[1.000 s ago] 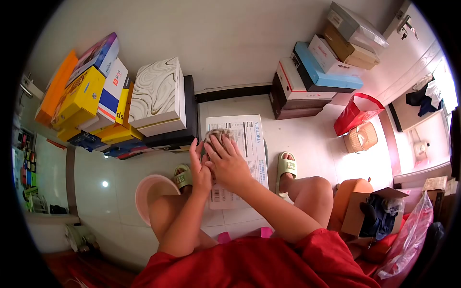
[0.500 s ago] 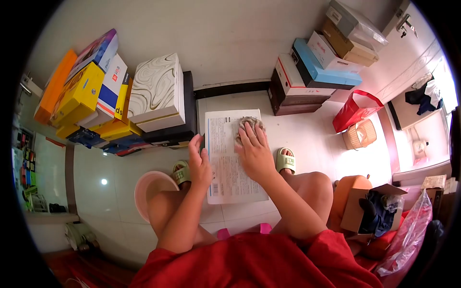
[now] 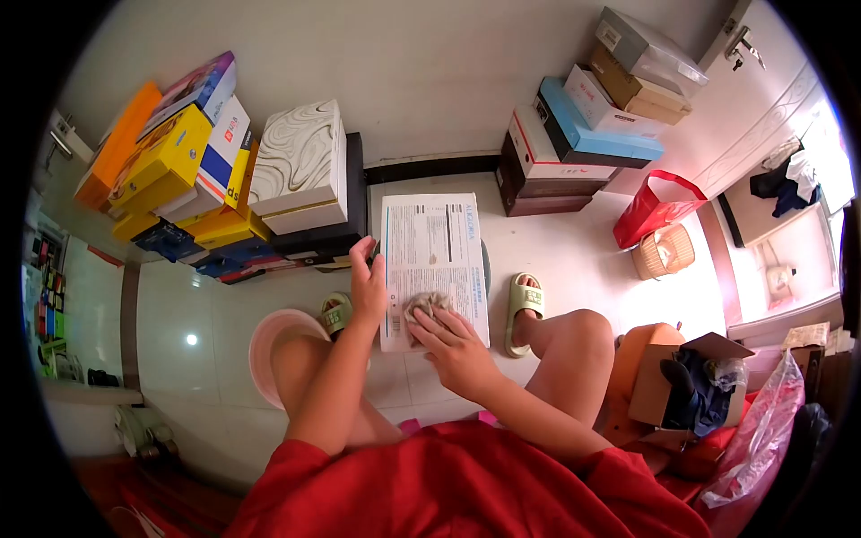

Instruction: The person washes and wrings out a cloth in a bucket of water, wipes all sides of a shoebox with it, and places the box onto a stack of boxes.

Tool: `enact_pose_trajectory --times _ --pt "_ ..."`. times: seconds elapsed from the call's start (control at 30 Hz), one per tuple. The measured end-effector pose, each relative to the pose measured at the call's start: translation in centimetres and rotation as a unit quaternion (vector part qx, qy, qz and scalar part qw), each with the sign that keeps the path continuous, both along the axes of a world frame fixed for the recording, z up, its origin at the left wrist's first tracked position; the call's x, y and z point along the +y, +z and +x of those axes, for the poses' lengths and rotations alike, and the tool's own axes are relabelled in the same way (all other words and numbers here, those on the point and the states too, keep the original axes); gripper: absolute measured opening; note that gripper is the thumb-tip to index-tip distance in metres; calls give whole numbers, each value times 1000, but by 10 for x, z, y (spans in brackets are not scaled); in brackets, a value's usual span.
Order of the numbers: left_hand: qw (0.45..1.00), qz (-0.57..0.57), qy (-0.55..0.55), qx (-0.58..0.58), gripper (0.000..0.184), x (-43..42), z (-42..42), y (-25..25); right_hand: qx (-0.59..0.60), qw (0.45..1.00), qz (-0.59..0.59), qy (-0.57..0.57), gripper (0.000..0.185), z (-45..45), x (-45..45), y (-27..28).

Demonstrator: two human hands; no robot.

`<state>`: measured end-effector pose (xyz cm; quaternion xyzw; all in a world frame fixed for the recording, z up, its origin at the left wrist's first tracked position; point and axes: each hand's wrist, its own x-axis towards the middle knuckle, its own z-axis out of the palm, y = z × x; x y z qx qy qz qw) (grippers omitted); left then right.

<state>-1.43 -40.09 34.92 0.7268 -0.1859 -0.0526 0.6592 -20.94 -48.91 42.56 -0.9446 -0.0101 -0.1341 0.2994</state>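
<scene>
A white printed box (image 3: 435,242) lies between my feet, over something dark green that shows at its right side. My right hand (image 3: 453,350) presses a crumpled grey-brown cloth (image 3: 425,314) onto the near part of the box's top. At the box's left edge my left hand (image 3: 366,285) is held upright with its fingers apart, holding nothing. A small dark mark shows on the box above the cloth.
A pink basin (image 3: 262,359) stands beside my left leg. Stacked shoe boxes (image 3: 300,166) line the wall at left, with another stack (image 3: 596,134) at right. A red bag (image 3: 653,211), a wicker basket (image 3: 664,253) and an open carton (image 3: 653,386) are at right.
My right hand and the cloth have moved from the box's far left to its right side, then down to its near part. The box sits slightly farther away and my left hand is higher.
</scene>
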Motion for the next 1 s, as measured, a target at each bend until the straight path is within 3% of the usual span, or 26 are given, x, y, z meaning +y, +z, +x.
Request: enact_pose_trajectory --times 0.1,0.13,0.17,0.2,0.23,0.3,0.33,0.37,0.43,0.53,0.67,0.83,0.9,1.0 --pt "997 -19 -7 78 45 16 -5 2 -36 999 13 -17 40 -32 -6 -6" --pt "977 -13 24 214 51 27 -13 14 -38 999 15 -14 40 -37 -10 3" --pt "936 -7 58 346 58 41 -23 20 -46 986 136 -85 39 -43 -15 16" --pt "921 -20 37 387 71 55 -27 -4 -52 953 256 -156 38 -48 -19 23" --pt "921 -17 42 387 71 63 -35 -26 -82 933 269 -224 40 -49 -26 9" --pt "877 -100 -22 470 76 74 -47 -54 -21 892 326 -313 40 -42 -37 30" --pt "899 -18 -55 435 82 72 -53 -49 -22 892 328 -310 40 -39 -41 27" --pt "899 -19 -51 434 82 69 -61 -44 -56 893 334 -297 40 -35 -44 20" --pt "850 83 41 519 76 63 -73 -15 -91 893 340 -280 41 -29 -44 14" --pt "842 61 -16 536 73 60 -78 -18 -101 915 309 -238 40 -23 -38 10" --pt "837 32 -31 545 65 63 -79 -30 -45 909 299 -288 36 -23 -39 7" --pt "817 -19 -49 574 58 76 -75 -111 -1 933 194 -304 56 -22 -32 3" --pt "803 -52 -47 591 59 74 -71 -114 88 905 254 -330 67 -19 -34 3" --pt "795 -5 -5 606 46 74 -68 -79 60 883 356 -301 69 -23 -54 -22"
